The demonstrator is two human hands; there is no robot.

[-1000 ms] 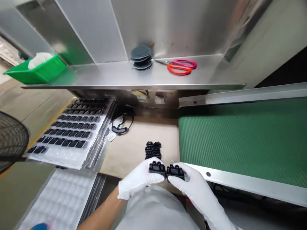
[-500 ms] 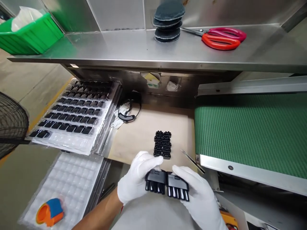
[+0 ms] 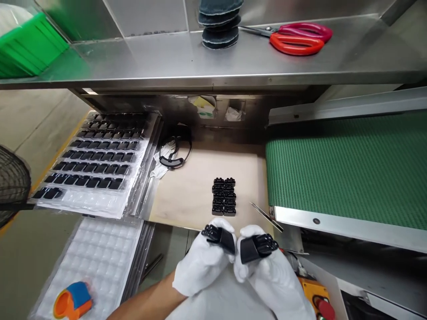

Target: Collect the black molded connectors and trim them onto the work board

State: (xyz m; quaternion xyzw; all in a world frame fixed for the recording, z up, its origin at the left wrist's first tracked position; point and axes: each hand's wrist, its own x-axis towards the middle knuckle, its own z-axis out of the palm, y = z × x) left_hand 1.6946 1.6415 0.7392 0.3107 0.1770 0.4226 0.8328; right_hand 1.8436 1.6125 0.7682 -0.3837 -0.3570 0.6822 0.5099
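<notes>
Both of my hands wear white gloves and are close together at the near edge of the bench. My left hand grips a black plastic part with a row of prongs pointing up and left. A similar black pronged part is gripped in my right hand, its prongs toward the right. Just beyond the hands, several like black parts stand in two columns on the tan bench top. Tweezers lie to the right of them.
At left, a clear tray holds rows of black parts above another tray stack bearing an orange and blue tape dispenser. A green conveyor belt runs at right. Red-handled scissors and dark round pads sit on the steel shelf.
Both black parts have been turned in my hands, from prongs facing me to prongs pointing outward to either side. The head view has shifted slightly.
</notes>
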